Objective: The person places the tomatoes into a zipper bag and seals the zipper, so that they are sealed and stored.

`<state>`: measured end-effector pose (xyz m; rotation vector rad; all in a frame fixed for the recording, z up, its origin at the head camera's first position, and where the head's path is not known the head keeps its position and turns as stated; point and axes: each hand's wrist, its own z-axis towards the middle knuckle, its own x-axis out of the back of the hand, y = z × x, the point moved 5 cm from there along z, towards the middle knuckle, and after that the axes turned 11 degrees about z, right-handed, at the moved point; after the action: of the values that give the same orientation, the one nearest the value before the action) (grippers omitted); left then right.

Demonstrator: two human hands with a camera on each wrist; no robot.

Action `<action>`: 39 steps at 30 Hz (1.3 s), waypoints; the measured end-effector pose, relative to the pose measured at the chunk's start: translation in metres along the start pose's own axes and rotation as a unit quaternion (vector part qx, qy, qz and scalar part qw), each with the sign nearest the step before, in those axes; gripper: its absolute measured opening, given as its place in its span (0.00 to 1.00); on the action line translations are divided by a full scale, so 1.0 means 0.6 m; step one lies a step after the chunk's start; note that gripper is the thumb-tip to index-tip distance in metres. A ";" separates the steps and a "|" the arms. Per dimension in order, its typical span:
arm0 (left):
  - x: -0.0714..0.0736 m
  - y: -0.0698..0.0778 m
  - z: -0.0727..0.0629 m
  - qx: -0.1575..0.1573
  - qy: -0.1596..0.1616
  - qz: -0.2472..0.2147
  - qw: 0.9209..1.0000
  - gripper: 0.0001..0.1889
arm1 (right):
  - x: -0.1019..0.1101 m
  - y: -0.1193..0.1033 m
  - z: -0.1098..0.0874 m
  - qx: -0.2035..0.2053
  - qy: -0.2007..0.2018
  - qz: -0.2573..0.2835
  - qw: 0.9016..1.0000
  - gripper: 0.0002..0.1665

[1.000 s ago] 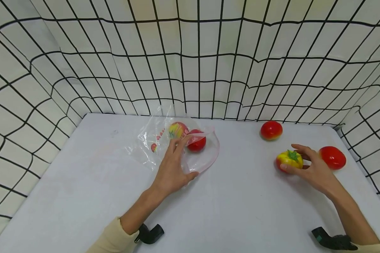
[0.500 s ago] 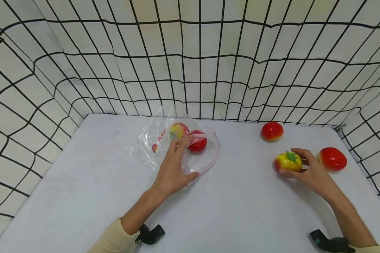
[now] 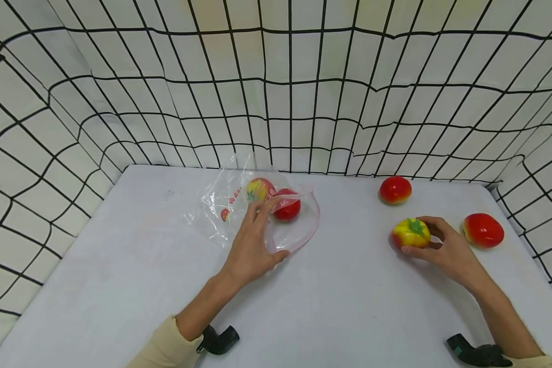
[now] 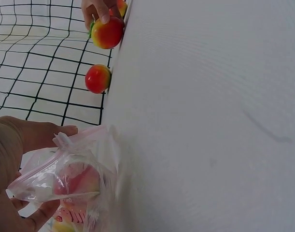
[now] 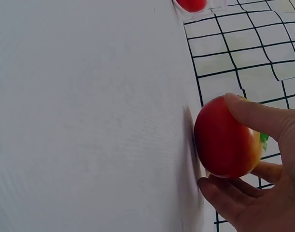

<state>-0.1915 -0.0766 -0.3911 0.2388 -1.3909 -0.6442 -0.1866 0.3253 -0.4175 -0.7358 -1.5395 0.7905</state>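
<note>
A toy tomato point(image 3: 410, 233), yellow and red with a green leafy top, is gripped between the thumb and fingers of my right hand point(image 3: 450, 251). Its glossy red underside fills the grasp in the right wrist view. My left hand point(image 3: 248, 245) lies at the mouth of a clear plastic bag point(image 3: 310, 230) with a pink-edged opening, thumb and fingers spread apart at the rim. Inside the bag sit a red toy tomato point(image 3: 287, 205) and a yellow-red one point(image 3: 259, 189) seen through the film. Printed red marks show on the bag.
Two more red toy tomatoes rest on the white table point(image 3: 326, 306): one at the back point(image 3: 395, 190), another just right of my right hand point(image 3: 483, 230). A wall of black grid lines on white point(image 3: 290, 102) encloses the table's back and sides.
My right hand has shifted a little to the left with the toy tomato, away from the red one at the far right. My left hand and the bag have stayed put.
</note>
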 end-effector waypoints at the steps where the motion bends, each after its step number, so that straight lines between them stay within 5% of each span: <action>1: 0.000 0.000 0.000 0.001 0.000 0.000 1.000 0.59 | -0.001 -0.002 0.000 0.009 0.002 -0.001 1.000 0.52; 8: -0.001 -0.001 0.001 0.003 -0.002 -0.002 1.000 0.59 | -0.008 -0.013 0.000 0.039 0.007 0.005 0.999 0.50; 39: -0.005 0.000 0.001 0.010 -0.002 0.004 1.000 0.58 | -0.060 -0.054 0.015 0.015 -0.023 0.051 0.998 0.51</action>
<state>-0.1924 -0.0750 -0.3934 0.2473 -1.4015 -0.6242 -0.1921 0.2771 -0.4119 -0.7836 -1.5382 0.9089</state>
